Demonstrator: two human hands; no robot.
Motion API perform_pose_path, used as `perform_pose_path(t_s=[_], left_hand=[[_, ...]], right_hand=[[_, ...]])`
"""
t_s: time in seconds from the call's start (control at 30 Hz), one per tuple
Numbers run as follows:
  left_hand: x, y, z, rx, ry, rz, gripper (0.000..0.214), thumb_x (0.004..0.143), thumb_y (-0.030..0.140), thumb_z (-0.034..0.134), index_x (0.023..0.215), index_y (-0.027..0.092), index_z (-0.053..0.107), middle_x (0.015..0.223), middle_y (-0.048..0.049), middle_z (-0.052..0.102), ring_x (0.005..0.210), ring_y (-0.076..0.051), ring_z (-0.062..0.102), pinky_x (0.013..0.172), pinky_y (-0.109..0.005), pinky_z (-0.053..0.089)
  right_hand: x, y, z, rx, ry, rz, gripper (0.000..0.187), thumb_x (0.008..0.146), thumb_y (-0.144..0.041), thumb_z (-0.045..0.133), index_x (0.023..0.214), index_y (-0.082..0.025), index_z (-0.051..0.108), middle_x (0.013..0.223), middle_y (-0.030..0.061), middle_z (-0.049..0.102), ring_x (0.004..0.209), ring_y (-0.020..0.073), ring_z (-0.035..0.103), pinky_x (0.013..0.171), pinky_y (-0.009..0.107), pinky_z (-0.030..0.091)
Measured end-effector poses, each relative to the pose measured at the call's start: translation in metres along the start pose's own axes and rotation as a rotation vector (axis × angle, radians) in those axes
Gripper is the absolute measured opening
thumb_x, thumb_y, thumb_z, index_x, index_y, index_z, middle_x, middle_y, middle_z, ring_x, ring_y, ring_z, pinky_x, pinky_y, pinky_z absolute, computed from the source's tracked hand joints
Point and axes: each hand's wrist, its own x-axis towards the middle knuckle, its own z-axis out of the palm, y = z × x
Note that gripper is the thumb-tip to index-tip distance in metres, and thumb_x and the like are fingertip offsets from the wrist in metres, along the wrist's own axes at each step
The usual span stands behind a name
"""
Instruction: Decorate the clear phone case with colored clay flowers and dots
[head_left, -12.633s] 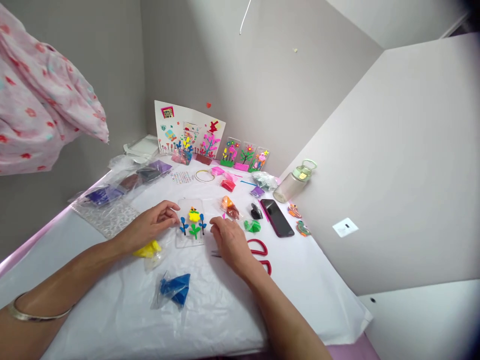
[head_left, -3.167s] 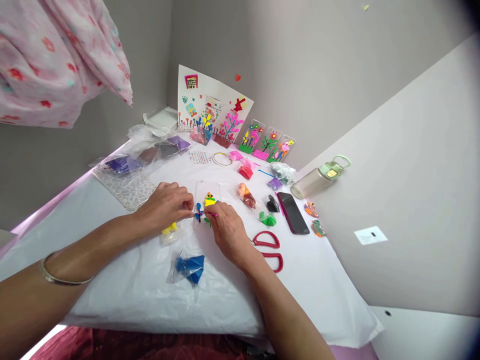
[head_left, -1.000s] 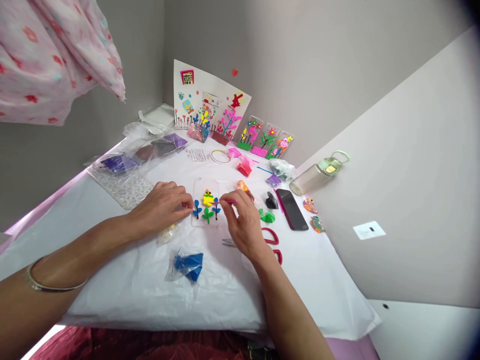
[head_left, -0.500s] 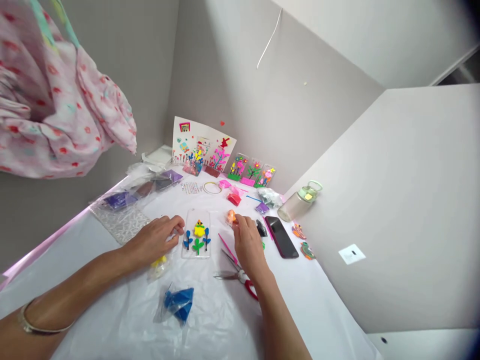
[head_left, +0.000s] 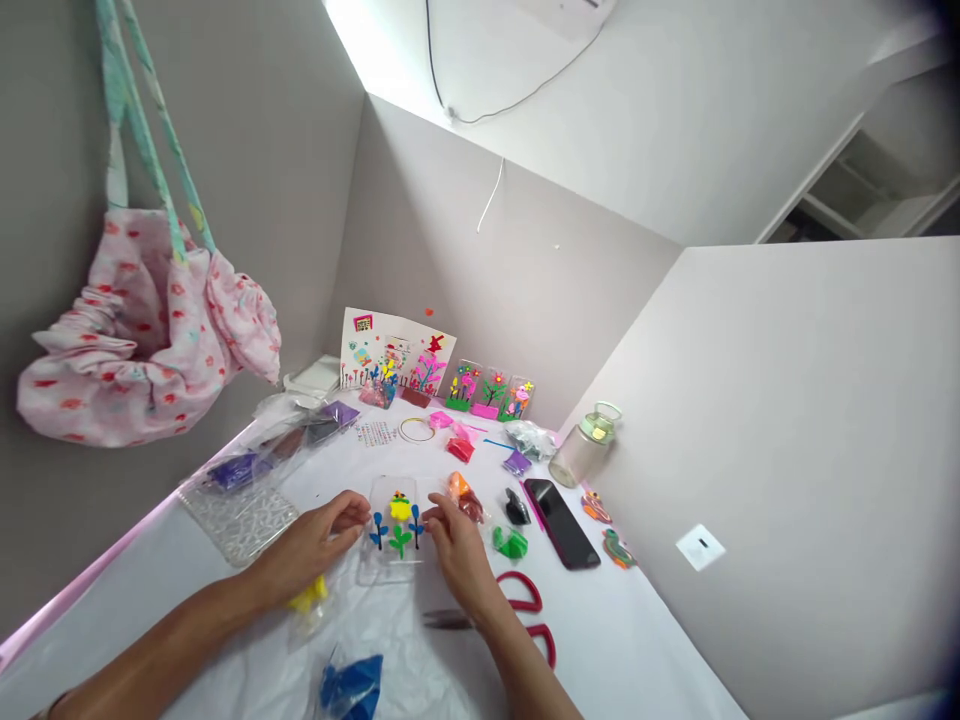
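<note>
A clear flat panel, shaped like a phone case (head_left: 385, 573), lies on the white table covering. It carries clay shapes: a yellow bird-like figure (head_left: 400, 507), two blue flowers and a green plant (head_left: 400, 543). My left hand (head_left: 330, 530) rests at its left edge, fingers loosely bent, thumb apart, with nothing seen in them. At the right edge is my right hand (head_left: 456, 545), fingers spread and holding nothing; whether either hand touches the panel I cannot tell. An orange clay packet (head_left: 459, 487) sits just beyond my right fingers. Red-handled scissors (head_left: 541, 640) lie partly beneath my right forearm.
A blue clay packet (head_left: 352, 688) is at the front, a yellow one (head_left: 309, 596) by my left wrist. Green clay (head_left: 511, 542), a black phone (head_left: 561, 524) and a bottle (head_left: 585, 450) stand or lie rightward. Decorated panels (head_left: 491, 393) lean on the back wall. A pink cloth bag (head_left: 150, 340) hangs left.
My right hand has let go of the orange clay packet and moved left to the panel's right edge. The left hand stays by the left edge. The view has tilted upward.
</note>
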Motion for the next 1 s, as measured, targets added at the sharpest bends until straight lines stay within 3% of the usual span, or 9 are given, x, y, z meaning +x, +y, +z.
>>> perform_pose_path(t_s=[0.23, 0.47, 0.7, 1.0], left_hand=[[0.004, 0.006, 0.001, -0.150, 0.031, 0.041, 0.040, 0.091, 0.061, 0.059, 0.099, 0.022, 0.064, 0.100, -0.0066, 0.074, 0.101, -0.027, 0.071, 0.090, -0.035, 0.054], [0.003, 0.019, -0.001, -0.233, 0.106, 0.057, 0.039, 0.086, 0.061, 0.067, 0.087, 0.022, 0.062, 0.085, -0.0010, 0.064, 0.087, -0.023, 0.066, 0.084, -0.034, 0.052], [0.003, 0.023, -0.005, -0.290, 0.145, 0.042, 0.043, 0.076, 0.059, 0.078, 0.086, 0.022, 0.060, 0.085, -0.0001, 0.062, 0.085, -0.021, 0.065, 0.082, -0.034, 0.053], [-0.002, 0.031, -0.010, -0.276, 0.169, 0.073, 0.041, 0.078, 0.059, 0.077, 0.089, 0.023, 0.062, 0.088, -0.0015, 0.067, 0.091, -0.024, 0.069, 0.088, -0.037, 0.057]], right_hand=[[0.013, 0.006, 0.002, 0.546, 0.033, 0.199, 0.040, 0.073, -0.039, 0.081, 0.106, -0.019, 0.072, 0.092, 0.0063, 0.077, 0.076, 0.0201, 0.070, 0.070, 0.032, 0.055], [0.008, -0.007, -0.004, 0.932, -0.099, 0.363, 0.051, 0.057, -0.031, 0.099, 0.101, -0.018, 0.077, 0.093, 0.0044, 0.079, 0.076, 0.0137, 0.071, 0.074, 0.025, 0.056], [0.003, -0.018, -0.007, 1.053, -0.251, 0.403, 0.045, 0.063, -0.027, 0.100, 0.100, -0.013, 0.079, 0.087, 0.0034, 0.079, 0.071, 0.0102, 0.070, 0.071, 0.021, 0.055], [-0.003, -0.026, -0.008, 1.073, -0.300, 0.359, 0.039, 0.066, -0.031, 0.099, 0.089, -0.017, 0.071, 0.083, 0.0022, 0.077, 0.075, 0.0163, 0.074, 0.070, 0.026, 0.056]])
